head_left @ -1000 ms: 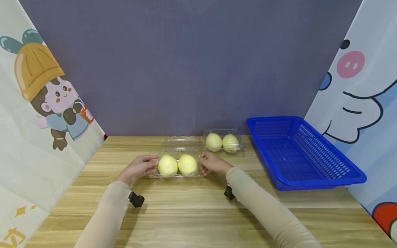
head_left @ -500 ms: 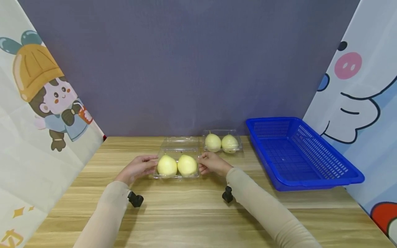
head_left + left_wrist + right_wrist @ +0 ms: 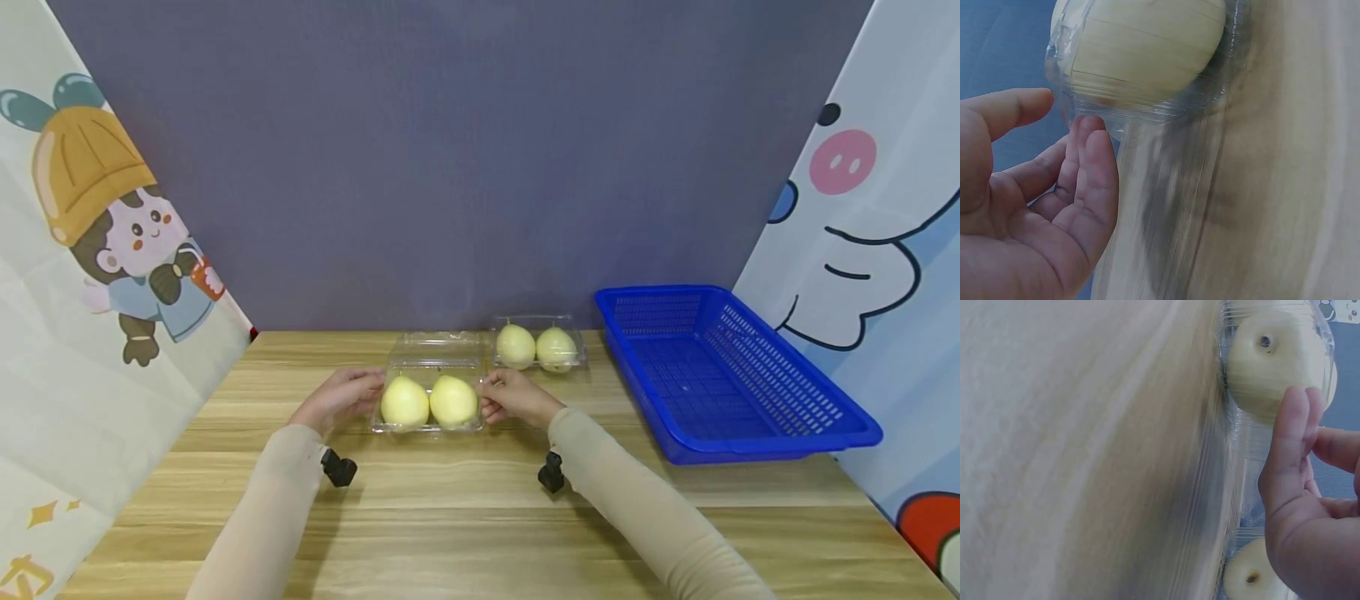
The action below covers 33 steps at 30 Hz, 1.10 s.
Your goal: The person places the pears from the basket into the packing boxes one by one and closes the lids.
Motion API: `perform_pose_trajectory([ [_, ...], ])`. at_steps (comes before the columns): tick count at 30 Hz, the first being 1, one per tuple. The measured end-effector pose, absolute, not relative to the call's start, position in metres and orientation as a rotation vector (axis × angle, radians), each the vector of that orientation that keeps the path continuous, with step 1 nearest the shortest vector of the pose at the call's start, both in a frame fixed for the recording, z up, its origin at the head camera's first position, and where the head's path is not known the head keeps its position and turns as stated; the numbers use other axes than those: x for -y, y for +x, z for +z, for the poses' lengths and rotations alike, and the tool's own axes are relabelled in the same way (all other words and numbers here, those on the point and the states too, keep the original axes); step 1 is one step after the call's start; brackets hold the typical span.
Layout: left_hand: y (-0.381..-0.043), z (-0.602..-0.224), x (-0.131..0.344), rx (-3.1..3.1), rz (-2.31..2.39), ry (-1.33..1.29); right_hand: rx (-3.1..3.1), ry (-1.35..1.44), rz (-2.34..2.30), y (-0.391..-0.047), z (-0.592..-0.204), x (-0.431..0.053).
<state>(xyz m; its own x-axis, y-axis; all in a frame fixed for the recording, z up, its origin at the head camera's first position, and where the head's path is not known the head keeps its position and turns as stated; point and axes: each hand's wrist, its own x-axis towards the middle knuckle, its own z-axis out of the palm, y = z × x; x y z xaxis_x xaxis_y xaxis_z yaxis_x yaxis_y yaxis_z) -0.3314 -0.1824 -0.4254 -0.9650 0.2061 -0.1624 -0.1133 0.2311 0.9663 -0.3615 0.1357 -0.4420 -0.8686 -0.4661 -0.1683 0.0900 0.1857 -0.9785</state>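
Two pale yellow pears [image 3: 405, 403] sit side by side in a clear plastic clamshell box [image 3: 435, 428], its lid [image 3: 438, 342] folded back behind them. My left hand [image 3: 342, 395] is at the box's left side; in the left wrist view its bent fingertips [image 3: 1099, 140] reach the box corner, the thumb apart. At the right side is my right hand [image 3: 517, 395]. In the right wrist view its fairly straight fingers [image 3: 1291, 425] lie against the box end, with the thumb close to them. Whether the right fingertips pinch the plastic is hidden.
A second clear box [image 3: 573, 360] with two pears [image 3: 516, 346] stands behind my right hand, near the grey-blue back panel [image 3: 450, 167]. On the right a blue plastic basket [image 3: 667, 425] stands on the wooden table [image 3: 450, 517]. Printed cloths hang at both sides.
My left hand and forearm have shifted slightly to the right and turned a little at the box's side. The right hand, both boxes and the basket stay almost where they were.
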Motion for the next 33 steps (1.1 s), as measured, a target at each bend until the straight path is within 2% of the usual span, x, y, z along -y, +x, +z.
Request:
perform_pose_trajectory([
  [21, -0.343, -0.425, 0.182, -2.32, 1.759, -0.047, -2.021, -0.327, -1.747, -0.358, -0.44, -0.135],
  [33, -0.35, -0.424, 0.18, -2.28, 1.761, 0.004, -2.02, -0.328, -1.76, -0.358, -0.441, -0.135],
])
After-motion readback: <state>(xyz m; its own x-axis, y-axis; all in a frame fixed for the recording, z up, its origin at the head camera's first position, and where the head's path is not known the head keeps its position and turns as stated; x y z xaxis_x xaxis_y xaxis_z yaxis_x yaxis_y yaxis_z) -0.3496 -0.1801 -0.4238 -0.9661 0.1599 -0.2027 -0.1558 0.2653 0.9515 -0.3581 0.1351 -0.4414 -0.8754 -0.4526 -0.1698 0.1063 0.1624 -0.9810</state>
